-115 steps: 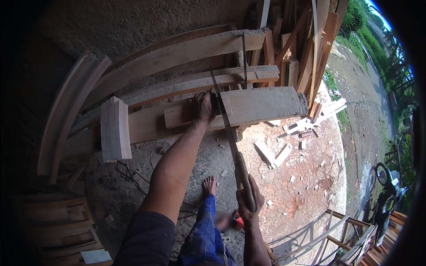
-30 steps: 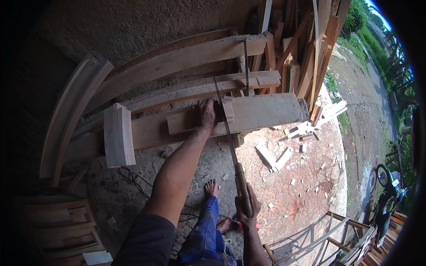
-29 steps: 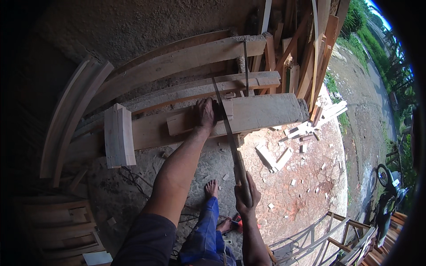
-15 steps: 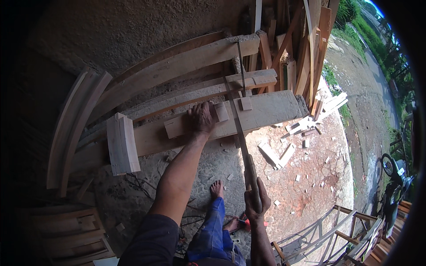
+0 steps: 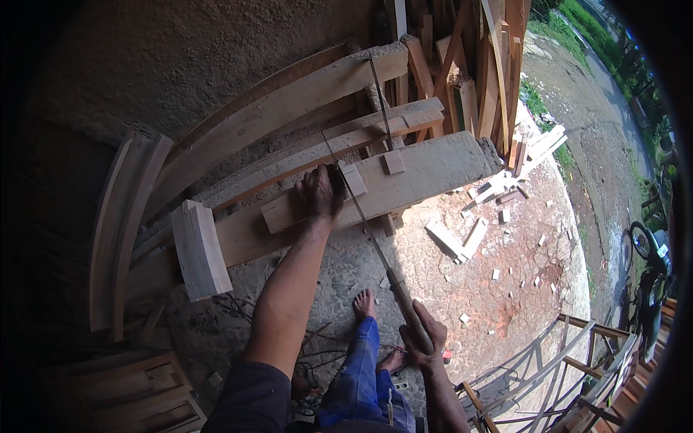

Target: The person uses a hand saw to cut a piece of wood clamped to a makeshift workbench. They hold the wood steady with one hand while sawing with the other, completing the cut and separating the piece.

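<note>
My left hand is closed over a short piece of wood, pressing it on a thick plank. My right hand grips the handle of a handsaw. Its long blade, seen nearly edge-on, slants up and left across the plank to the end of the wood, close beside my left fingers. Whether the teeth touch the wood I cannot tell. A small pale block sits right at the blade, and another small block lies on the plank further right.
Long beams lie beyond the plank, against a rough wall. Stacked short boards rest across its left part. Offcuts litter the floor at right. Upright timber leans at the back, and a wooden frame stands lower right.
The saw blade has swung left toward my left hand and turned nearly edge-on. My right hand has moved slightly right and down; my left hand stays on the wood.
</note>
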Available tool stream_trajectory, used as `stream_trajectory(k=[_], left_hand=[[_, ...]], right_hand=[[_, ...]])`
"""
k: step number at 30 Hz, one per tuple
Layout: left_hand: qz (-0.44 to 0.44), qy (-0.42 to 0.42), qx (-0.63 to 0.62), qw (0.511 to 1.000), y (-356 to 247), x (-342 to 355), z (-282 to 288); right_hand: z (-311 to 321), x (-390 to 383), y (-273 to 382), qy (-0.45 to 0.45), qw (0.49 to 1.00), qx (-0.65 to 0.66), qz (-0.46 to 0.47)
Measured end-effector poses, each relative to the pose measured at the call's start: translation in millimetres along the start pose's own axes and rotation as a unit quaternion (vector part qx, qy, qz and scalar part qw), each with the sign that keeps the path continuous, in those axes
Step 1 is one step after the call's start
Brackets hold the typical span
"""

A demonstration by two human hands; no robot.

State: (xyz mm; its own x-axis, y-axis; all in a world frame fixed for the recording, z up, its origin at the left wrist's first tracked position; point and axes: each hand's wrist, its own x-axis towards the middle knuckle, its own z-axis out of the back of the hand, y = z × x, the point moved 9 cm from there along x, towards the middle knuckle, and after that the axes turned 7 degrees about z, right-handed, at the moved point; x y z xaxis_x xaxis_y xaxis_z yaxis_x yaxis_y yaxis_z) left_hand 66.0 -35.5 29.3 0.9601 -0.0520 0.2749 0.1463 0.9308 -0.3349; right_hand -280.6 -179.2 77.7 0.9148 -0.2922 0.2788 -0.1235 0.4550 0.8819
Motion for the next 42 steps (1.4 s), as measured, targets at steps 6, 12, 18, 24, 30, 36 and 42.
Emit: stream_trajectory(k=[6,12,18,24,30,36,42], left_hand=[[-0.036,0.048,0.104,0.993,-20.4,6.1,-3.5],[-0.019,0.017,0.065,0.998,-8.1,5.3,7.2],[-0.049,0.044,0.108,0.992,-14.6,0.7,1.0],[-0.074,0.048,0.151,0.985,-29.4,4.8,-1.8],[0.048,0.089,0.043,0.994,8.8,6.9,-5.6],[-0.105,0.279,-0.085,0.951,16.3,-1.7,0.0],[-0.203,0.21,-0.062,0.954,-3.3,11.3,41.6]], right_hand=[[-37.2,101.4,0.2,-0.017,0.999,0.048,-0.006],[11.5,0.1,21.5,0.014,0.999,0.008,-0.029],[-1.1,46.8,34.7,0.023,0.997,0.044,-0.06],[-49.0,151.5,22.5,-0.007,0.991,0.094,-0.092],[19.9,129.2,121.0,-0.082,0.986,-0.03,0.139],[91.4,109.5,126.9,-0.131,0.965,-0.182,0.137],[83.3,42.6,75.7,-0.166,0.984,0.014,-0.061]])
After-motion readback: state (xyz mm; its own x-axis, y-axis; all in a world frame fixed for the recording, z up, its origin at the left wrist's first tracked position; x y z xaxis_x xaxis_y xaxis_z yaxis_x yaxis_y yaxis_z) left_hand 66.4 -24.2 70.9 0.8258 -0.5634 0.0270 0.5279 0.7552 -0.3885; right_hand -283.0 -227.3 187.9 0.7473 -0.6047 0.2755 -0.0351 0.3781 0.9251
